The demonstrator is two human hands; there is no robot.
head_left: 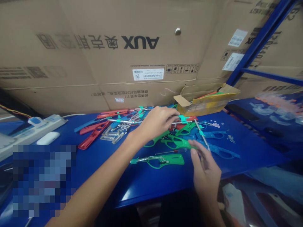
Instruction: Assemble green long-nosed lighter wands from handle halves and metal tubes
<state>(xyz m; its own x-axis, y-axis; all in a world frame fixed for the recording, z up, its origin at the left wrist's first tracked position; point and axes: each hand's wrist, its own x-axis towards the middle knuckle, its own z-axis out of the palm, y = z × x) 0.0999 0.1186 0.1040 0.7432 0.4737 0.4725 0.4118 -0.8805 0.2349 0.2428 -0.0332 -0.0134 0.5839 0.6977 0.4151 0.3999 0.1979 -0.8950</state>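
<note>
My left hand [159, 121] reaches over the pile with bent fingers, closed at a metal tube [174, 122] that carries a teal clip [183, 119]; the contact is partly hidden. Lower right, my right hand [206, 167] has its thumb and fingers closed at the end of a green lighter handle shell [174, 142]. Just above that hand slants a second metal tube [200, 130] with a teal clip. In front lies a green handle shell [176, 159] with a tube and white wires laid in it. Behind it rests a thin red-handled screwdriver [165, 152].
Red handle shells [93, 135] and clear plastic parts [115, 134] lie left, blue shells [222, 151] right. An open carton [205, 105] with coloured pieces stands behind. A power strip [47, 124] and white case [48, 138] sit left. Large cardboard [94, 72] walls the back.
</note>
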